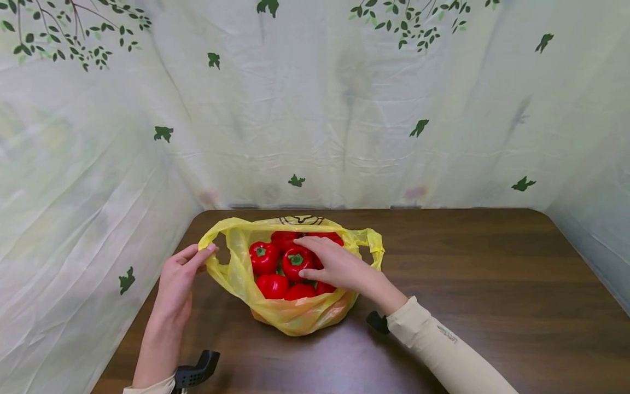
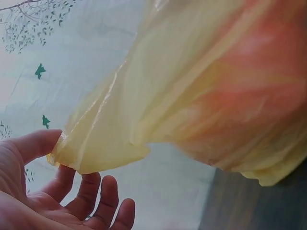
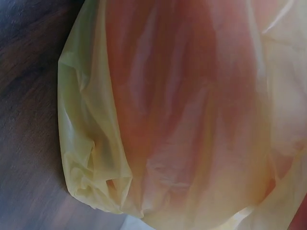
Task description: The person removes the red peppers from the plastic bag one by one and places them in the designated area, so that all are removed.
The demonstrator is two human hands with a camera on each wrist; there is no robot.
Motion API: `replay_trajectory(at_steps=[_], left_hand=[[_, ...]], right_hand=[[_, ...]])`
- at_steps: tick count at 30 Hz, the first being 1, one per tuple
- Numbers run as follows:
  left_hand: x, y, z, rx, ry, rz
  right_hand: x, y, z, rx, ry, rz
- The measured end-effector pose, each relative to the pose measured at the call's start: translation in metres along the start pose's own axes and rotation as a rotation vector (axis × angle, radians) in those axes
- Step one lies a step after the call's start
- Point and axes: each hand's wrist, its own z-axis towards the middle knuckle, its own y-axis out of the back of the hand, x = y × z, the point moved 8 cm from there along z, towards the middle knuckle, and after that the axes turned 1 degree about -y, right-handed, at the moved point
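Observation:
A yellow plastic bag (image 1: 290, 314) stands on the table with its mouth open, full of red bell peppers (image 1: 264, 257) with green stems. My left hand (image 1: 178, 279) pinches the bag's left handle (image 1: 216, 230) between thumb and index finger, pulling it out sideways. In the left wrist view, the other fingers of the left hand (image 2: 72, 191) lie loosely below the plastic. My right hand (image 1: 339, 265) reaches into the mouth from the right, fingers stretched and thumb spread around a central bell pepper (image 1: 297, 261). The right wrist view shows only the bag's side (image 3: 182, 120), peppers glowing red through it.
Under the bag is a dark brown wooden table (image 1: 472, 284). A pale curtain (image 1: 315, 109) with green leaf and bird prints hangs behind it and on both sides. The bag's right handle (image 1: 376, 246) stands up loose near my right forearm.

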Motion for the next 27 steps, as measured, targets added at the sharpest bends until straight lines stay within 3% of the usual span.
replay_trajectory(at_steps=[5, 15, 27], left_hand=[[-0.001, 0.001, 0.0, -0.003, 0.012, -0.082], [-0.003, 0.007, -0.001, -0.048, 0.01, -0.154], [-0.009, 0.006, -0.002, 0.072, -0.021, -0.211]], right_hand=[[-0.004, -0.008, 0.004, 0.047, -0.01, -0.01], [-0.01, -0.016, 0.012, 0.08, -0.041, -0.021], [-0.018, -0.02, 0.017, 0.099, -0.107, -0.074]])
